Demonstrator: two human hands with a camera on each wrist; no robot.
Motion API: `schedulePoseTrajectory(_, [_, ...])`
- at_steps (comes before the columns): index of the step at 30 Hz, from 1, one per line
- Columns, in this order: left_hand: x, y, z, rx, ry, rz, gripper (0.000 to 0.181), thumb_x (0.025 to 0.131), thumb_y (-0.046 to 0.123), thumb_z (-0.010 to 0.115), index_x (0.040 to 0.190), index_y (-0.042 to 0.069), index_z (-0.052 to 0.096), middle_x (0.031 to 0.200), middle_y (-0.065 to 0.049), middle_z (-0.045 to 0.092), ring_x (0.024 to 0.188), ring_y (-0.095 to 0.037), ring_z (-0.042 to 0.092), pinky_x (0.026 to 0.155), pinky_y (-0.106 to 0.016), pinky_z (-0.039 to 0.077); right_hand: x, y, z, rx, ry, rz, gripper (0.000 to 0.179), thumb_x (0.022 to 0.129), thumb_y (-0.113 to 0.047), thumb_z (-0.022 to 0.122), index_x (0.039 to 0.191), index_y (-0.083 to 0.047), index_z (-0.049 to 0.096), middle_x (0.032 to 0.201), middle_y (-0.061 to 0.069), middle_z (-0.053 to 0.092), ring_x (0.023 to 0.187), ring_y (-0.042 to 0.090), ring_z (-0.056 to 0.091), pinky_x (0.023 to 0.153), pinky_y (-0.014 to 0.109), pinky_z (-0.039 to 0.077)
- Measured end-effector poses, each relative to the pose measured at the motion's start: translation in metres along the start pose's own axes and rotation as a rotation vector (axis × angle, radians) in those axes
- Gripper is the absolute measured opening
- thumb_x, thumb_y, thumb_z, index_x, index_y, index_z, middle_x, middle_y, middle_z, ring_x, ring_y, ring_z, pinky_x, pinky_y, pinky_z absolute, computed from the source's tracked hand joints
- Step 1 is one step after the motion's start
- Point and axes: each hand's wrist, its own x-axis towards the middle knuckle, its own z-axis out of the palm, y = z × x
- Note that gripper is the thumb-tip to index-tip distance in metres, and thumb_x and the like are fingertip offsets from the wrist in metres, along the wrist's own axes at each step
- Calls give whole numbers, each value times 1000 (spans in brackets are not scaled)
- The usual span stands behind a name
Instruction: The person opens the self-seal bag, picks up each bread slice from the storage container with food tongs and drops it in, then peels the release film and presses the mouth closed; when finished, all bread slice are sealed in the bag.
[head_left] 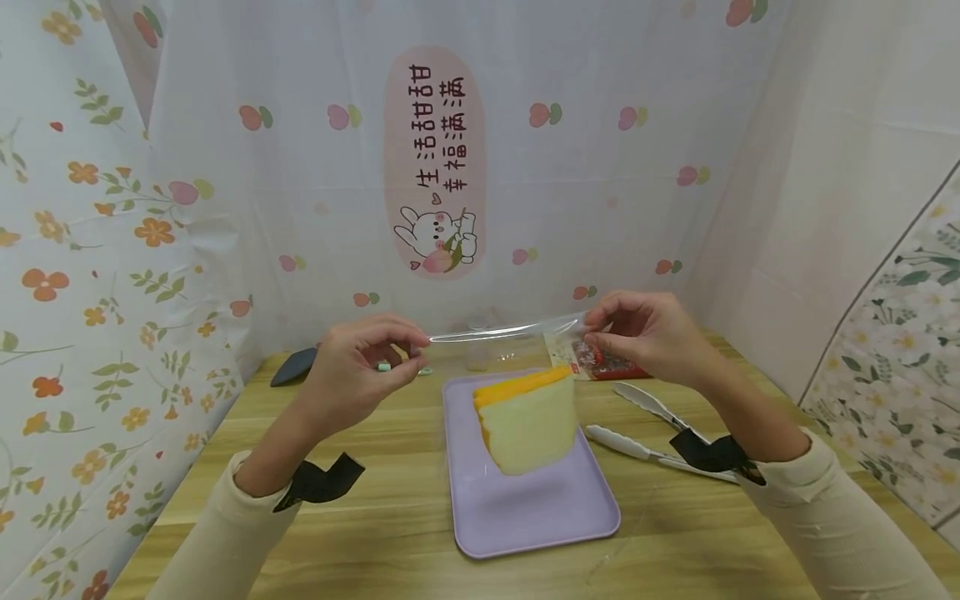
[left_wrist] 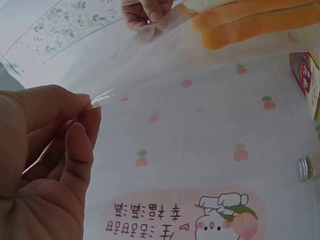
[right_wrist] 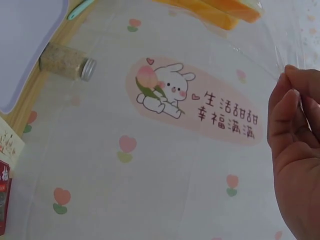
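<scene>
A clear plastic bag (head_left: 517,332) is stretched between both hands by its top edge. My left hand (head_left: 367,358) pinches one corner between thumb and fingertips. The opposite corner is pinched by my right hand (head_left: 641,333). Toast slices (head_left: 528,425) with orange crusts hang tilted inside the film, above a lilac tray (head_left: 536,525) that carries their shadow. Through the film, the left wrist view shows the toast crusts (left_wrist: 250,22) and the right hand (left_wrist: 145,12) at the far corner. In the right wrist view, film runs from the fingertips of the right hand (right_wrist: 297,130) toward the toast (right_wrist: 215,12).
White-tipped metal tongs (head_left: 637,446) lie right of the tray, on the wooden table (head_left: 360,525). A red and cream packet (head_left: 611,362) stands behind them. A small jar (right_wrist: 65,62) with a silver lid is near the back. At the left rear sits a dark object (head_left: 294,367). Printed curtains (head_left: 322,192) enclose the table.
</scene>
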Motion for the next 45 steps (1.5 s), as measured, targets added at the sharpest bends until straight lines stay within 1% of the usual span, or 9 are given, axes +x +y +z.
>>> schedulePoseTrajectory(5, [0, -1, 1, 37, 22, -6, 21, 80, -15, 74, 94, 1, 72, 90, -10, 69, 69, -12, 63, 62, -23, 55, 0, -1, 1, -11, 11, 4, 18, 82, 17, 69, 94, 4, 66, 89, 9, 68, 74, 20, 66, 62, 23, 56])
schedulePoseTrajectory(12, [-2, -7, 12, -88, 106, 18, 23, 80, -22, 67, 96, -7, 70, 92, -4, 68, 79, -15, 61, 62, -20, 50, 1, 3, 4, 23, 18, -5, 17, 85, 16, 66, 98, 5, 64, 90, 13, 65, 75, 17, 66, 61, 22, 55])
schedulePoseTrajectory(16, [-3, -9, 15, -54, 162, 30, 25, 80, -22, 65, 96, -4, 72, 91, -1, 68, 77, -13, 59, 58, -20, 44, 1, 7, 7, 53, -9, -19, 13, 87, 18, 62, 91, 5, 64, 93, 8, 68, 78, 14, 68, 62, 22, 55])
schedulePoseTrajectory(21, [-1, -8, 18, -62, 154, 27, 24, 81, -20, 66, 98, -4, 72, 91, -6, 67, 77, -14, 60, 57, -21, 45, 1, 10, 8, 10, -5, 16, 16, 88, 16, 61, 83, 2, 66, 93, 3, 71, 75, 14, 67, 62, 22, 55])
schedulePoseTrajectory(25, [4, -7, 20, -68, 146, 10, 23, 83, -19, 64, 99, -4, 71, 91, -7, 67, 76, -15, 58, 57, -21, 44, -1, 13, 8, 40, -55, 73, 13, 88, 14, 63, 84, 2, 63, 91, 14, 70, 72, 15, 66, 60, 24, 55])
schedulePoseTrajectory(32, [19, 1, 22, -36, 63, -71, 21, 84, -14, 64, 99, -1, 73, 91, -7, 68, 78, -17, 57, 61, -21, 47, -3, 30, 3, 125, -164, 83, 22, 85, 14, 69, 94, 7, 50, 89, 18, 71, 81, 22, 71, 72, 31, 59])
schedulePoseTrajectory(38, [32, 7, 27, 52, -58, -121, 21, 87, -9, 64, 100, 4, 75, 94, -2, 69, 75, -14, 61, 59, -23, 47, 3, 27, 12, -11, -192, 146, 22, 88, -1, 74, 105, 2, 60, 96, 8, 67, 79, 22, 64, 67, 24, 54])
schedulePoseTrajectory(41, [38, 11, 29, 85, -126, -111, 20, 87, -6, 64, 100, 5, 75, 96, -1, 70, 73, -12, 61, 60, -24, 49, 13, 11, 27, -89, -216, 135, 29, 87, -11, 77, 113, -4, 66, 106, 2, 68, 88, 20, 61, 68, 28, 50])
schedulePoseTrajectory(45, [43, 16, 32, 120, -171, -44, 19, 86, -7, 63, 97, 4, 74, 96, -3, 71, 69, -12, 59, 59, -25, 51, 25, -11, 45, -124, -257, 99, 36, 86, -19, 78, 120, -10, 68, 115, 0, 69, 104, 18, 59, 83, 40, 48])
